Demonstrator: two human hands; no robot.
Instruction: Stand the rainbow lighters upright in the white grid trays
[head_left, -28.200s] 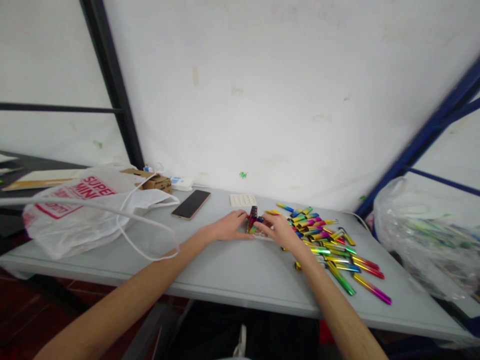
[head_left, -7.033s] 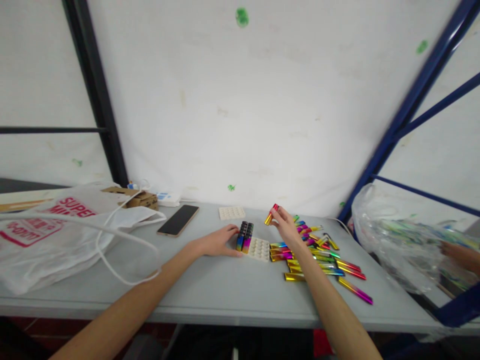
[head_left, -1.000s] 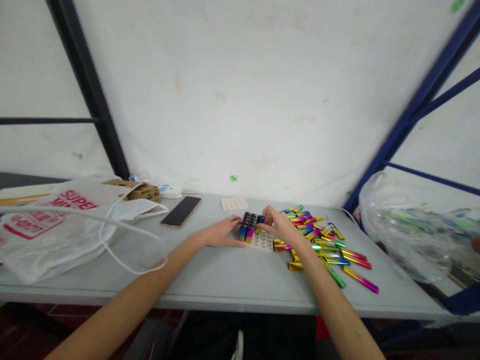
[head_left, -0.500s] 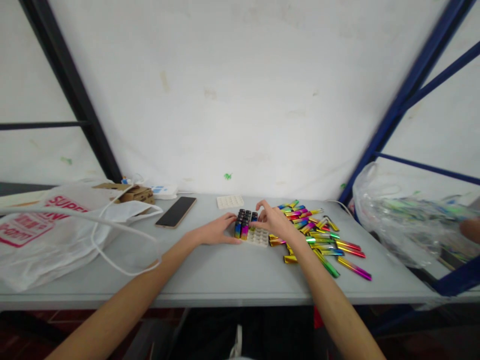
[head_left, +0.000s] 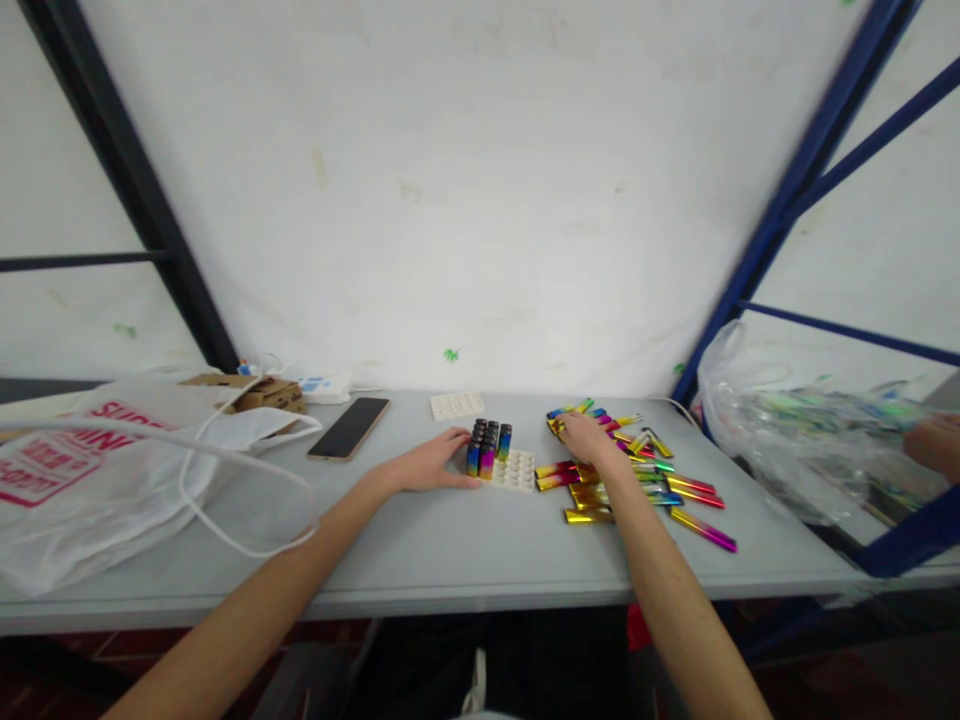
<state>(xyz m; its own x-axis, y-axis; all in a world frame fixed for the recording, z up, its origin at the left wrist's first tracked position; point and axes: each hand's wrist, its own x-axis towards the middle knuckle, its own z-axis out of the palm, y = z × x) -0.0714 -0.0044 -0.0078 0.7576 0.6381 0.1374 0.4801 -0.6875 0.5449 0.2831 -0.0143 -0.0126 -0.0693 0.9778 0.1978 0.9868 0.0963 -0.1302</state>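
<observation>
A white holed tray [head_left: 517, 472] lies mid-table, its left part filled with several upright shiny tubes [head_left: 487, 452] with dark tops and blue-to-purple sides, like lighters. Curved around the tray's left end is my left hand [head_left: 435, 462], thumb at the front corner and fingers at the upright tubes. To the right lies a loose pile of slim metallic tubes [head_left: 652, 490] in gold, red, green, blue and purple. My right hand [head_left: 585, 437] reaches palm down into the far left of this pile, fingers bent onto a gold tube [head_left: 555, 427]; its fingertips are partly hidden.
Behind the tray lies a second white holed tray [head_left: 457, 405]. Further left are a phone [head_left: 349, 428], a cardboard box [head_left: 274, 395] and a white plastic bag [head_left: 97, 490] with a cable across it. Clear plastic bags [head_left: 787, 440] and a blue frame post [head_left: 780, 220] stand right. Another person's hand [head_left: 934, 445] shows at right.
My right hand has left the tray and moved right to the pile. A blue tube now stands uncovered in the tray where that hand was. My left hand keeps its place.
</observation>
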